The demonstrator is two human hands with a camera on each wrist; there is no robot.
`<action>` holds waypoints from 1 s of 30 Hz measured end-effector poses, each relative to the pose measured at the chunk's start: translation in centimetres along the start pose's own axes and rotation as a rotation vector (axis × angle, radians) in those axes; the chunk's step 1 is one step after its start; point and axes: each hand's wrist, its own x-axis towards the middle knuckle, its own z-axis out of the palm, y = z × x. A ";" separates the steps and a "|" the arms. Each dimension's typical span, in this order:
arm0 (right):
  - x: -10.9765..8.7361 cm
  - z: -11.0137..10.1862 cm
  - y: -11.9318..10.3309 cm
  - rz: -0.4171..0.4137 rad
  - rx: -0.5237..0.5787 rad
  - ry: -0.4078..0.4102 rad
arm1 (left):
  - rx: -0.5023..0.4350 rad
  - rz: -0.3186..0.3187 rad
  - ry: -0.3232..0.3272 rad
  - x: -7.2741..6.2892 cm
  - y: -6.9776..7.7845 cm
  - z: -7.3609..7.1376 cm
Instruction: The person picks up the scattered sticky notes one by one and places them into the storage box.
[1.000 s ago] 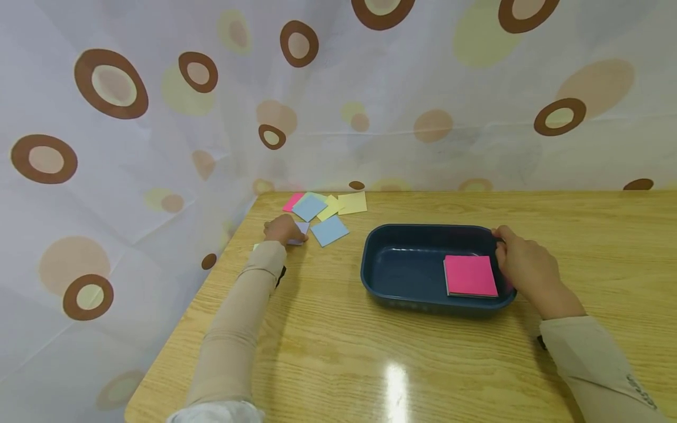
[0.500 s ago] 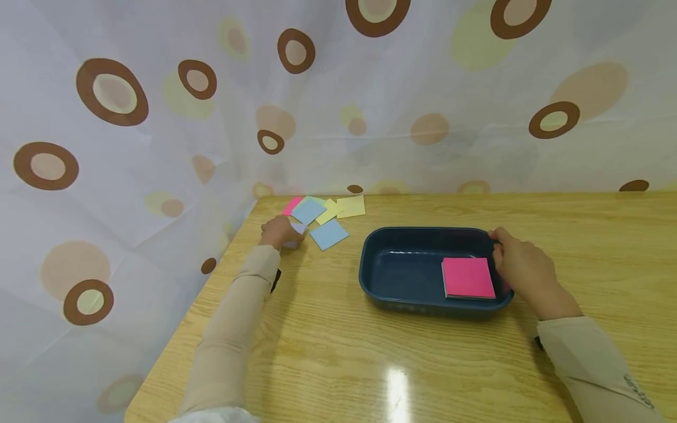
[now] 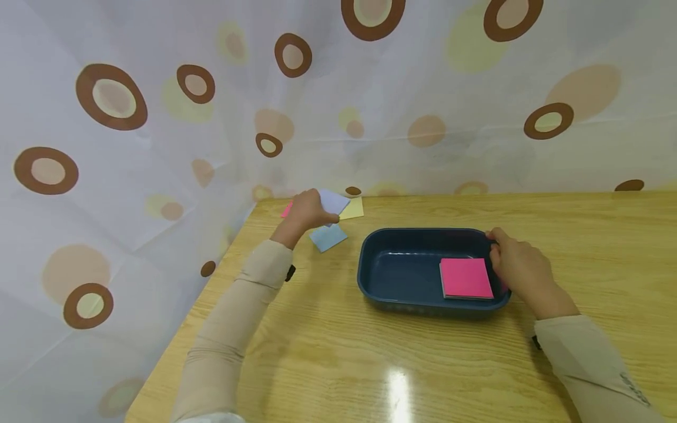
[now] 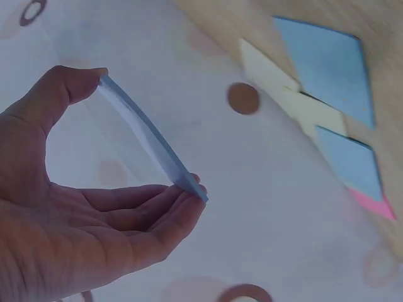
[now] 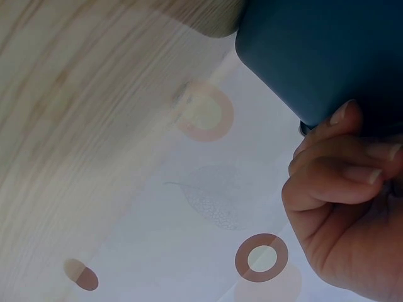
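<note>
My left hand [image 3: 307, 214] pinches a lavender sticky note pad [image 3: 334, 201] by opposite edges, thumb on one side and fingers on the other. In the left wrist view the pad [image 4: 146, 135] is seen nearly edge-on, slightly bowed and off the table. Under it on the tabletop lie a blue pad [image 3: 328, 238], a yellow pad [image 3: 353, 208] and a pink one [image 3: 287, 209], partly covered by the hand. My right hand [image 3: 523, 267] grips the right end of a dark blue tray [image 3: 402, 273]. A stack topped by a pink pad [image 3: 466, 278] sits in the tray's right half.
A wooden table [image 3: 338, 352] runs back to a white curtain [image 3: 211, 129] with brown and yellow circles, which also hangs along its left edge. In the left wrist view, a second blue pad [image 4: 352, 162] lies beside the pink and yellow ones.
My left hand has picked up the lavender pad and raised it to the right, over the other pads. The right hand keeps its grip on the tray. The head view has shifted slightly.
</note>
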 end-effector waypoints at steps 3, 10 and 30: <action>0.1 0.0 0.0 0.010 -0.001 -0.004 | 0.006 0.106 -0.028 -0.9 3.4 -0.2; 0.2 0.0 0.0 0.030 0.000 -0.014 | 0.001 0.363 -0.185 -1.3 9.4 1.2; 0.0 -0.5 0.1 0.049 0.017 -0.020 | 0.431 0.642 -0.468 -1.3 20.1 9.9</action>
